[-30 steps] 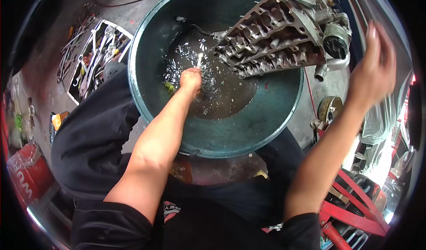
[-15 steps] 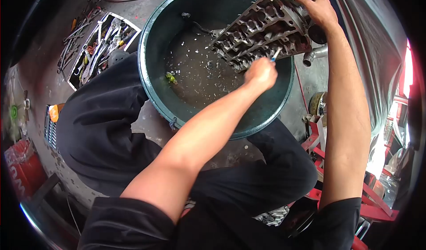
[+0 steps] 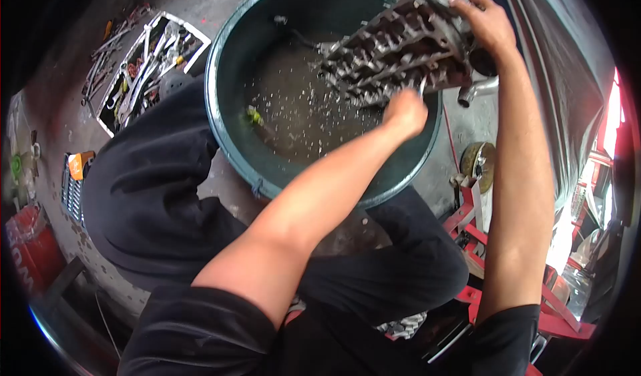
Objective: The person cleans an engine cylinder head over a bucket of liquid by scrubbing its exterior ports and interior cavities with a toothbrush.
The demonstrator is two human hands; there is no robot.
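Note:
My left hand (image 3: 405,111) is closed around a slim toothbrush (image 3: 422,83), its pale head against the lower right part of a metal engine cylinder head (image 3: 390,49). Most of the handle is hidden in my fist. Greasy and grey, the cylinder head leans tilted over the right side of a large dark green tub (image 3: 211,86). My right hand (image 3: 491,26) grips its upper right end, thumb on the near side, other fingers partly hidden. Murky liquid with white flecks lies in the tub, along with a yellow-green scrap (image 3: 254,114).
Left of the tub is a white-edged tray (image 3: 200,39) of wrenches, with more loose tools beside it. A blue socket set (image 3: 72,192) lies near my knee. Red metal stands (image 3: 471,206) and a round part (image 3: 479,164) are at the right, by a grey cover (image 3: 567,76).
My left hand and the toothbrush have shifted slightly right and down along the cylinder head. The right hand keeps its grip. The whole view has moved a little.

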